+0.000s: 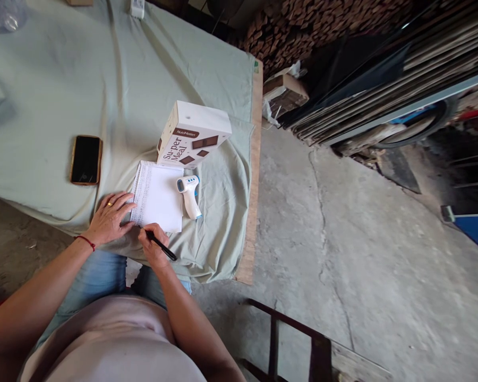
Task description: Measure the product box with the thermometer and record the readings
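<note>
A white sheet of paper (163, 196) lies near the table's front edge, its left part covered with lines of handwriting. My right hand (154, 245) grips a black pen (162, 246), whose tip is at the sheet's lower left corner. Flat beside the sheet's left edge, my left hand (110, 216) has its fingers spread and the fingertips touching the paper. It wears a ring and a red wrist cord. A white and blue infrared thermometer (190, 196) lies along the paper's right edge. Behind the paper stands a white box (195, 132) marked "Super Meal".
A smartphone (85, 160) lies to the left on the pale green tablecloth (63, 79). Clear plastic (3, 16) and a small white object (137, 8) are at the back. Right of the table, a dark metal frame (290, 329) stands on the concrete floor (302, 223). Stacked wood (302, 26) is behind.
</note>
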### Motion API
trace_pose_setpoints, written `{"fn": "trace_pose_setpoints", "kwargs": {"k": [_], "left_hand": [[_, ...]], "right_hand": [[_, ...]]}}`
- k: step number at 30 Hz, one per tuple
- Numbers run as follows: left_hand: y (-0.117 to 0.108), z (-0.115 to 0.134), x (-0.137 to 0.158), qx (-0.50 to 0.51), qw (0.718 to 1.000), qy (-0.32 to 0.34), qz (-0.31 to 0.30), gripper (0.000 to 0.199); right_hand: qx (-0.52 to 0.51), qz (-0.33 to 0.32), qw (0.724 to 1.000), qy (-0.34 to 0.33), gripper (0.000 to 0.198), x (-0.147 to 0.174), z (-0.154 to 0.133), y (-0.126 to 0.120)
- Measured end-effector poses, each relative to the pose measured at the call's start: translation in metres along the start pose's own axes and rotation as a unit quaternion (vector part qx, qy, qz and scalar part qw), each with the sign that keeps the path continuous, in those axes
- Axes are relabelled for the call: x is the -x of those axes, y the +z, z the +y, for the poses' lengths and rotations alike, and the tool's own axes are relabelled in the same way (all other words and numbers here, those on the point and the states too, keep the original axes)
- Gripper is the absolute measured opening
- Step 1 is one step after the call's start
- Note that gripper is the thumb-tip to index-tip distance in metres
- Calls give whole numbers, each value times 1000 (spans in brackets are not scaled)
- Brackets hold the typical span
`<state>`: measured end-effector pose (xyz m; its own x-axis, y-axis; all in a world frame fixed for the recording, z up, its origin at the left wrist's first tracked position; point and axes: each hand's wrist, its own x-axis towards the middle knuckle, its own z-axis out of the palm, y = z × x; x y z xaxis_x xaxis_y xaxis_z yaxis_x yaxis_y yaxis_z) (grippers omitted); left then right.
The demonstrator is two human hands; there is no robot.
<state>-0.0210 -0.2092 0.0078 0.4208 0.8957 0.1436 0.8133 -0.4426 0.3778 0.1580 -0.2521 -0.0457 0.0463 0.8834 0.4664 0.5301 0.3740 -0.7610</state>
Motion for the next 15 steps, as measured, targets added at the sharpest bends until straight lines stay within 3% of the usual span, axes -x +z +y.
{"fn": "trace_pose_setpoints", "kwargs": {"k": [15], "left_hand": [[0,0,0,9,1000,-2,2,40]], "right_hand": [[0,-21,1000,21,10,2,3,0]]}}
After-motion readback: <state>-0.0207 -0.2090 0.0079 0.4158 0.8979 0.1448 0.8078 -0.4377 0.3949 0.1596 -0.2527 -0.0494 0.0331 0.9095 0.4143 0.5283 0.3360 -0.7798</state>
